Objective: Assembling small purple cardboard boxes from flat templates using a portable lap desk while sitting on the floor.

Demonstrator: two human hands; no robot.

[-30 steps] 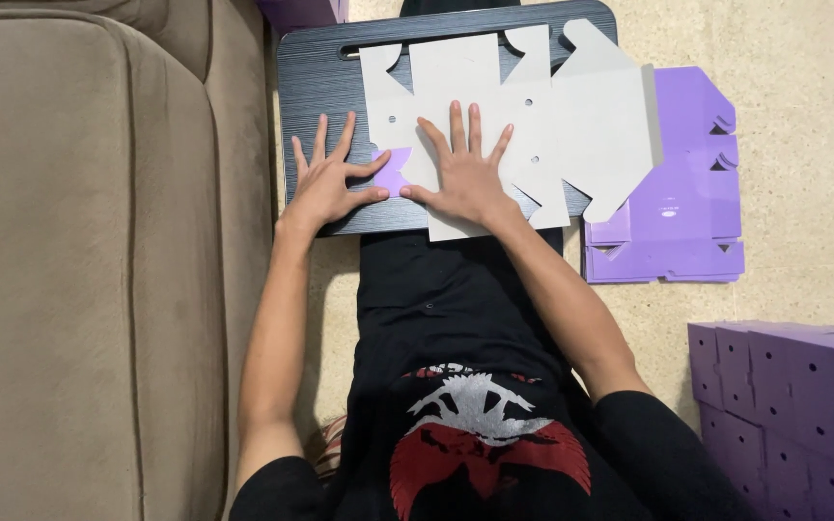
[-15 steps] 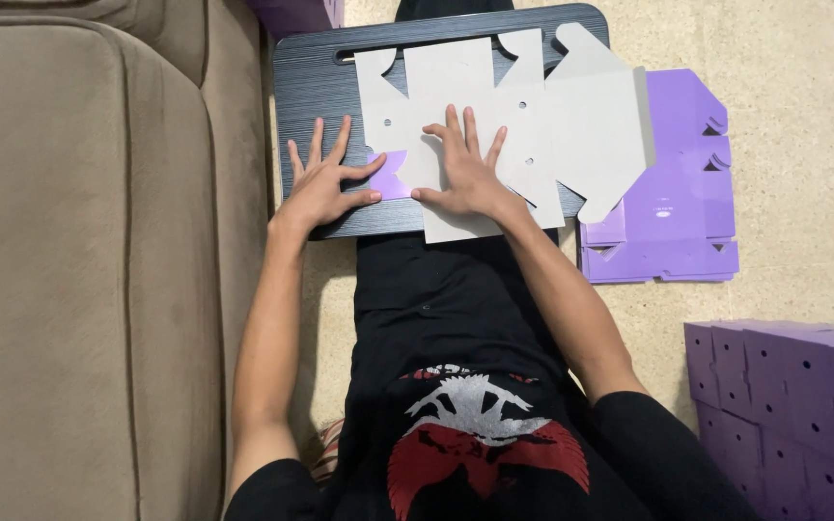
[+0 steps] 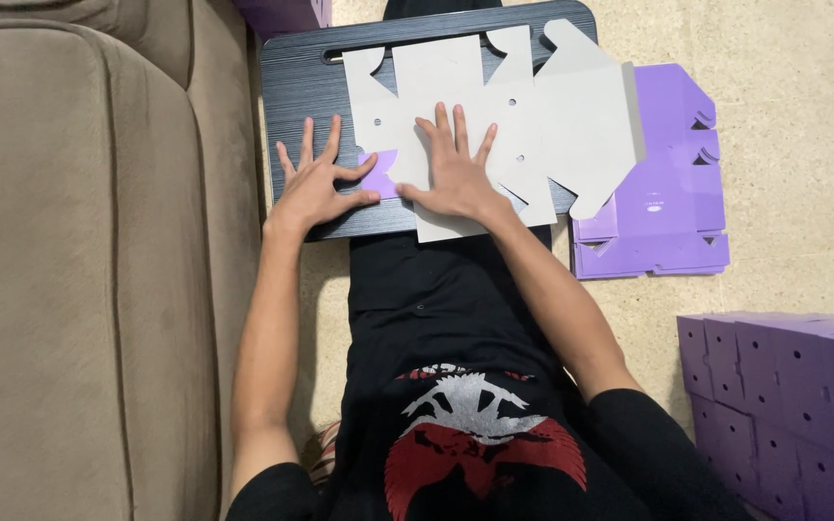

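A flat die-cut cardboard box blank [image 3: 533, 106], grey side up, lies on a dark lap board [image 3: 301, 87] across my legs. One small flap [image 3: 381, 174] is folded over and shows its purple side. My left hand [image 3: 316, 183] rests fingers spread on the board, thumb touching that purple flap. My right hand [image 3: 458, 172] presses flat on the blank's middle panel, fingers apart. Neither hand grips anything.
A beige sofa [image 3: 79, 270] runs along the left. On the tan floor to the right lies a stack of flat purple box blanks [image 3: 668, 212]. Folded purple boxes [image 3: 784, 405] stand at the lower right. Another purple piece [image 3: 287, 12] shows at the top.
Both hands stay pressed in nearly the same place. The view has shifted slightly; the blank looks unmoved on the board.
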